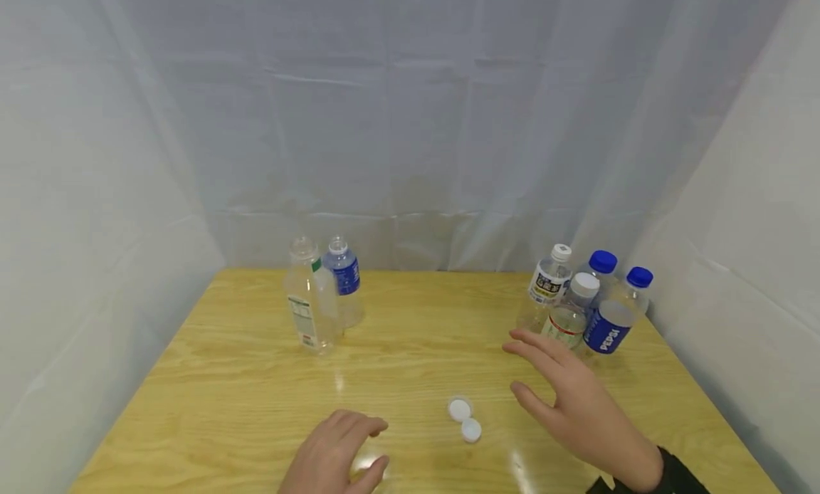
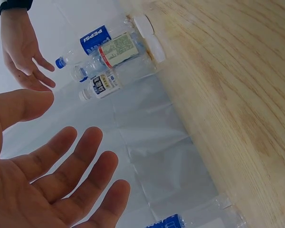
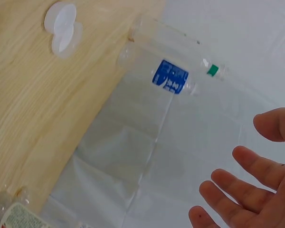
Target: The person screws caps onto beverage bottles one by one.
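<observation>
My left hand [image 1: 333,455] is above the front of the table, fingers loosely bent and holding nothing. To the right, my right hand [image 1: 576,405] hovers with fingers spread, also holding nothing. Two white caps [image 1: 459,409] lie side by side on the table between the hands. Nearest my right hand stands a group of capped bottles: a green-labelled bottle [image 1: 565,328] with white cap, a Pepsi bottle [image 1: 607,330], a white-capped bottle [image 1: 547,286] with black-and-white label, and a blue-capped bottle [image 1: 602,261] partly hidden behind. Beyond my left hand stand two uncapped bottles, one tall and clear [image 1: 304,305], one blue-labelled [image 1: 347,277].
The wooden table [image 1: 211,380] carries all the bottles and caps. A pale plastic sheet [image 1: 397,124] hangs behind its far edge, with more sheeting at both sides. The bottle groups stand toward the back left and right.
</observation>
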Tool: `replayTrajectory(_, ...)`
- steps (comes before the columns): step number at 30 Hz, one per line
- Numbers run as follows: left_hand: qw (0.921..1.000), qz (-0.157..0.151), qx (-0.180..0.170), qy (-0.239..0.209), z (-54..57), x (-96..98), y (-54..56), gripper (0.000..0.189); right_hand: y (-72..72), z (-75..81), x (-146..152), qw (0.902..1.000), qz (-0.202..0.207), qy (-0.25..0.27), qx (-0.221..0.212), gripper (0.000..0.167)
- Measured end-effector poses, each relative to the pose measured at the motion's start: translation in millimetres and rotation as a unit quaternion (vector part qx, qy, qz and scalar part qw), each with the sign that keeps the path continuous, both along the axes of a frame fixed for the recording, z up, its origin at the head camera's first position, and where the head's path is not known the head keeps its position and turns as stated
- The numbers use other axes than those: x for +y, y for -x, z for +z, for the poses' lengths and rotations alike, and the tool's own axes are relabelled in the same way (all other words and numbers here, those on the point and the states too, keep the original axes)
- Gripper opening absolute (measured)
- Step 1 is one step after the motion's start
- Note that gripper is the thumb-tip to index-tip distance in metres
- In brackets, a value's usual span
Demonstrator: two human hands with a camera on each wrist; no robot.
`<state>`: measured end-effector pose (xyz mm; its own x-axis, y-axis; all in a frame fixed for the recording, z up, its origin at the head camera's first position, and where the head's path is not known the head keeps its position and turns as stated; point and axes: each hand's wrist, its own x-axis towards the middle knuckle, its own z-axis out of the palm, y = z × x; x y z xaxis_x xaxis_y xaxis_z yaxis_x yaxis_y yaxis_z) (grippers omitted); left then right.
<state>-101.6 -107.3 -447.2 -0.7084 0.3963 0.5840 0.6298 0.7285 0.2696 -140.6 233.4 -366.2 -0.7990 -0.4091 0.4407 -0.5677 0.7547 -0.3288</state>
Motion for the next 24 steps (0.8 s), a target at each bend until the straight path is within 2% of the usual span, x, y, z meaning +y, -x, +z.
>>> replayTrajectory(6,1.0,0.0,-0.001,0.001,0.9,-0.6,-0.1,0.036,-4.4,-7.6,-10,0.9998,0.008,0.0,-0.016,0.056)
replayTrajectory(15,0.9999,0.005,-0.009,0.004,0.6,-0.7,-2.1,0.036,-12.4,-17.9,-18,0.9967,0.026,-0.016,-0.075,0.057)
replayTrajectory(24,0.9994,0.01,-0.029,0.014,2.8,-2.3,-1.2,0.035,-14.1,-29.3,-25,0.9957,0.038,-0.03,-0.078,0.055)
